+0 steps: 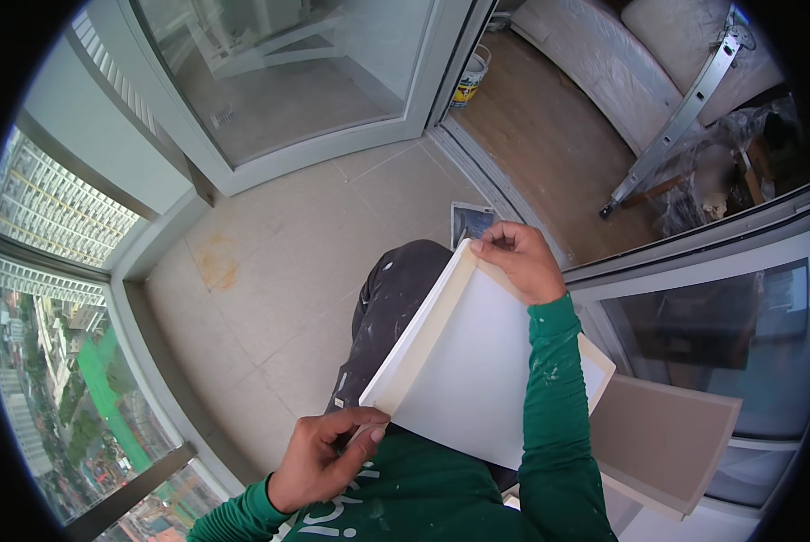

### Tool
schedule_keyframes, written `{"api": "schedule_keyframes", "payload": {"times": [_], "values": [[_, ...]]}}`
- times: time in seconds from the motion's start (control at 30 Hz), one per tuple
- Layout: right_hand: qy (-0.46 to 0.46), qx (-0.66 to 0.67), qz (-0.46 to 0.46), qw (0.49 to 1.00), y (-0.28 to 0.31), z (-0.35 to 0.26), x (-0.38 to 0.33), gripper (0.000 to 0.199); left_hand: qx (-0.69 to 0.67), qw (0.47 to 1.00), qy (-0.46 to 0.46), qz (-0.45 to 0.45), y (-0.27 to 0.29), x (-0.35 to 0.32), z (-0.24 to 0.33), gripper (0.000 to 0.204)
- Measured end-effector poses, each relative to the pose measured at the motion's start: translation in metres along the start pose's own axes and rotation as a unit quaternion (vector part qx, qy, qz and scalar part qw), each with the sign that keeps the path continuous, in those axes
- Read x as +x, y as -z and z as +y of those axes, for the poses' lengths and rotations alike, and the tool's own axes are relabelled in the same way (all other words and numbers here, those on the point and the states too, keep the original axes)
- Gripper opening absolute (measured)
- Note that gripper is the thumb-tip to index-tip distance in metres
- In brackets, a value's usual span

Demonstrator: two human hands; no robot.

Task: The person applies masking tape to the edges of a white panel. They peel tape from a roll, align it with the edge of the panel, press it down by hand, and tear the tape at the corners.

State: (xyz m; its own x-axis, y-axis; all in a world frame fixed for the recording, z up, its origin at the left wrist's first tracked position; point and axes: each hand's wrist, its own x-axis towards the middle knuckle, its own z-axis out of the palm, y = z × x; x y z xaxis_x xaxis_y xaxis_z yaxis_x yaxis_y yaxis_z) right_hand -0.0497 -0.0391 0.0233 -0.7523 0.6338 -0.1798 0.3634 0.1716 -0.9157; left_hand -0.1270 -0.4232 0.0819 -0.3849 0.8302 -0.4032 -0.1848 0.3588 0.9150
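A white board point(464, 366) rests tilted across my lap, with a cream strip that looks like masking tape point(429, 336) along its left edge. At the near end of that edge, my left hand point(328, 456) pinches the strip at the board's corner between thumb and fingers. My right hand point(520, 260) is closed at the far corner, thumb and fingers on the strip's other end. More cream edging point(596, 352) shows on the board's right side, partly hidden behind my right forearm.
A beige panel point(667, 434) stands at my right, beside a glass door. A printed sheet point(471, 223) lies on the tiled floor point(270, 298) by the door track. Indoors are a paint bucket point(470, 79), a metal ladder point(680, 113) and a plastic-wrapped sofa point(595, 63). Window glass borders the left.
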Motion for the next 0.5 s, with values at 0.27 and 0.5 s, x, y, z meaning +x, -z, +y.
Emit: {"api": "schedule_keyframes", "payload": {"times": [0.27,0.5], "values": [[0.033,-0.065,0.053,0.996,-0.007,-0.009,-0.011,0.024,0.114,0.986,-0.103,0.058,-0.003,0.004,0.008,0.021],[0.047,-0.078,0.065,0.994,-0.005,-0.003,-0.01,0.025,0.092,0.996,0.014,0.008,-0.004,-0.005,0.022,0.022]]}}
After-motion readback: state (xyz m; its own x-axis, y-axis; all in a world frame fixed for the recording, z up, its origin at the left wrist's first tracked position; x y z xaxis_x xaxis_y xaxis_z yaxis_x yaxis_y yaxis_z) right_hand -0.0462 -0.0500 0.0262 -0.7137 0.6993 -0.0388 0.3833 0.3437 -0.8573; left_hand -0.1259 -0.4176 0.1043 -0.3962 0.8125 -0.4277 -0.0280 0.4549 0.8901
